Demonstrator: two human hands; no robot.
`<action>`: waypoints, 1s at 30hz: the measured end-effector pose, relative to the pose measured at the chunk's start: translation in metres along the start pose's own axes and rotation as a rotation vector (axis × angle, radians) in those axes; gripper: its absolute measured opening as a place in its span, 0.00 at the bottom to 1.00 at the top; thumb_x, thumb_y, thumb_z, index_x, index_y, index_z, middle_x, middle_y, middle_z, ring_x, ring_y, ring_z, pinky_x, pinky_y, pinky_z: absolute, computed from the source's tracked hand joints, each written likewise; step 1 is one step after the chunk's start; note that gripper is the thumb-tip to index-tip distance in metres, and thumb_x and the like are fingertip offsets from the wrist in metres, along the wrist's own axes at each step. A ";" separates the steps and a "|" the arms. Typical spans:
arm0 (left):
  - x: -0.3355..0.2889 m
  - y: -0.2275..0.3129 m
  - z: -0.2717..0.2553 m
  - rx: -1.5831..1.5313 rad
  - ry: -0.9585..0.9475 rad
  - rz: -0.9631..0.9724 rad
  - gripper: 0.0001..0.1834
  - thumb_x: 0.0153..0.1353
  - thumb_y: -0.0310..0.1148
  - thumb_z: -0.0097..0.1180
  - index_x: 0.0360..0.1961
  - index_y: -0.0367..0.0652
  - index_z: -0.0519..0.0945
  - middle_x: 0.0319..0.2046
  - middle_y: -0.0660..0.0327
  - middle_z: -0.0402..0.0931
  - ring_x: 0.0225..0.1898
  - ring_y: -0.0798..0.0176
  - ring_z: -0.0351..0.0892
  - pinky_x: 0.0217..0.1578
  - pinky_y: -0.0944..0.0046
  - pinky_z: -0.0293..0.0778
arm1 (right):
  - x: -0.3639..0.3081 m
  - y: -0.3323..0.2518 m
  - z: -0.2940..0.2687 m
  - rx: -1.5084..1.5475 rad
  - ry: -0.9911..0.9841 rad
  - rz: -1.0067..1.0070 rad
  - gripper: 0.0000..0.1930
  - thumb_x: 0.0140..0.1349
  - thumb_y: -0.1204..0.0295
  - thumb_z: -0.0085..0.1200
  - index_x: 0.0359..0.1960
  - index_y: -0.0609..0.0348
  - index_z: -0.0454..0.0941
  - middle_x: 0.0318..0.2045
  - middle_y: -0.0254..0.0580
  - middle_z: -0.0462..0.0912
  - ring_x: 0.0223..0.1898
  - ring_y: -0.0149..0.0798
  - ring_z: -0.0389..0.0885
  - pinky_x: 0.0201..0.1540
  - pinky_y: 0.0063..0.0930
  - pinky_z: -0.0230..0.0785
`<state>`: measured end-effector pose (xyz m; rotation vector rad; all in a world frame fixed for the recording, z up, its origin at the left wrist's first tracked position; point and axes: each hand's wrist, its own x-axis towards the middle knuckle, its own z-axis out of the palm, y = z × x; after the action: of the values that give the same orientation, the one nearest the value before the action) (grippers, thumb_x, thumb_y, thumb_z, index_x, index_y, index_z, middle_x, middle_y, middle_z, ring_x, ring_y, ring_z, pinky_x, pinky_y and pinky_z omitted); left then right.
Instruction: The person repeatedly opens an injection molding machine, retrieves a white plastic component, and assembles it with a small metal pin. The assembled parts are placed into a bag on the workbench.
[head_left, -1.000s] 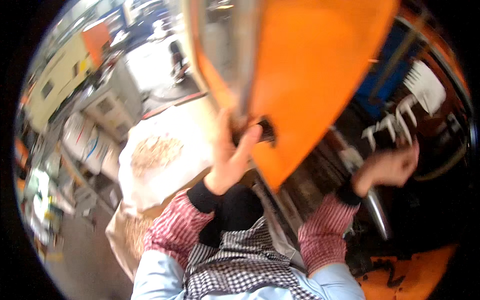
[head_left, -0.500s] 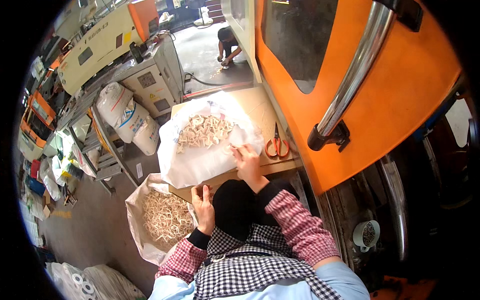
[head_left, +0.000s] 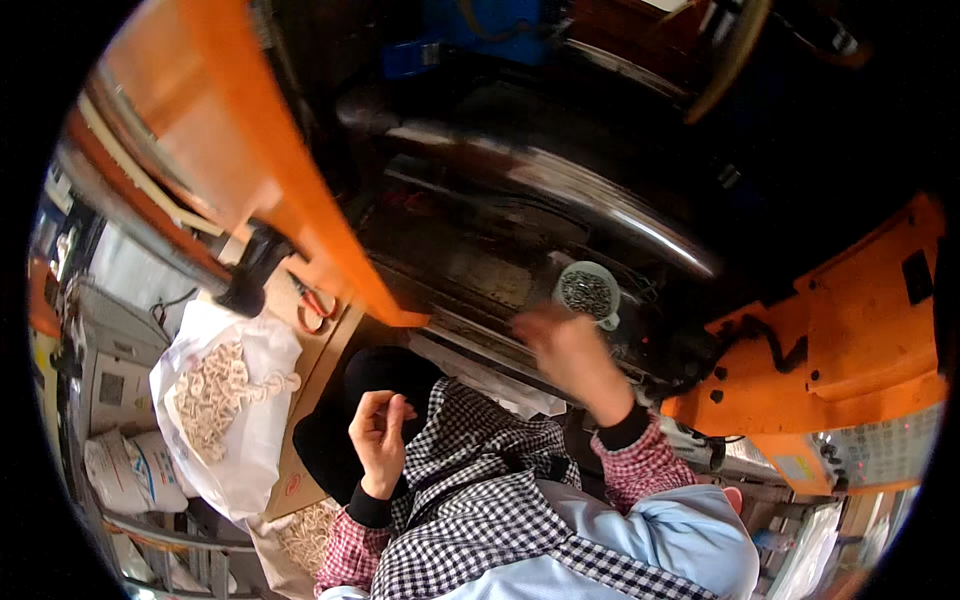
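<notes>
My right hand (head_left: 572, 355) reaches over the machine's edge beside a pale cup (head_left: 612, 322) filled with small grey metal-looking pieces. Motion smears its fingers, so their grip does not show. Above my lap, my left hand (head_left: 380, 445) has its fingers curled in toward the thumb; anything inside them is hidden. To the left, a white plastic bag (head_left: 262, 440) lies open with many cream-coloured moulded plastic parts (head_left: 215, 395) in it. A pair of scissors with red handles (head_left: 318, 312) rests on the cardboard-coloured board (head_left: 300, 395) beside the bag.
An orange machine door (head_left: 330, 225) with a dark handle bracket (head_left: 258, 268) stands at the upper left. A shiny metal bar (head_left: 600, 205) crosses the dark machine interior. Orange panels (head_left: 840, 350) stand at right. A sack of thin curly scraps (head_left: 308, 535) sits lower left.
My view has swung right toward the machine interior. My right hand has left the bag of parts and moved to the cup. My left hand stays curled near my lap.
</notes>
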<state>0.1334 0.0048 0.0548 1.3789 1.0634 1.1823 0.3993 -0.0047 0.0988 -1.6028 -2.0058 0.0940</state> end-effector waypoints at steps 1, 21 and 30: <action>0.006 0.003 0.010 0.002 -0.080 0.028 0.06 0.64 0.26 0.48 0.32 0.34 0.72 0.24 0.61 0.74 0.25 0.72 0.74 0.28 0.71 0.70 | -0.006 0.019 -0.015 -0.079 0.047 0.126 0.08 0.50 0.78 0.55 0.34 0.61 0.79 0.33 0.45 0.79 0.33 0.47 0.79 0.36 0.33 0.73; 0.094 0.017 0.161 -0.177 -0.711 -0.435 0.18 0.67 0.40 0.43 0.41 0.31 0.71 0.30 0.55 0.76 0.29 0.63 0.78 0.33 0.64 0.76 | -0.015 0.095 -0.024 0.072 0.118 0.326 0.07 0.50 0.80 0.56 0.33 0.66 0.78 0.31 0.49 0.77 0.35 0.50 0.77 0.37 0.36 0.70; 0.110 -0.007 0.220 -0.850 -0.630 -0.835 0.22 0.67 0.44 0.40 0.44 0.31 0.67 0.40 0.52 0.71 0.46 0.56 0.70 0.52 0.55 0.70 | -0.011 0.080 -0.037 0.276 0.193 0.263 0.06 0.51 0.79 0.54 0.32 0.65 0.77 0.32 0.51 0.78 0.34 0.54 0.77 0.36 0.37 0.71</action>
<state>0.3660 0.0837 0.0538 0.4559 0.4644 0.4029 0.4884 -0.0032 0.0943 -1.6191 -1.5559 0.2909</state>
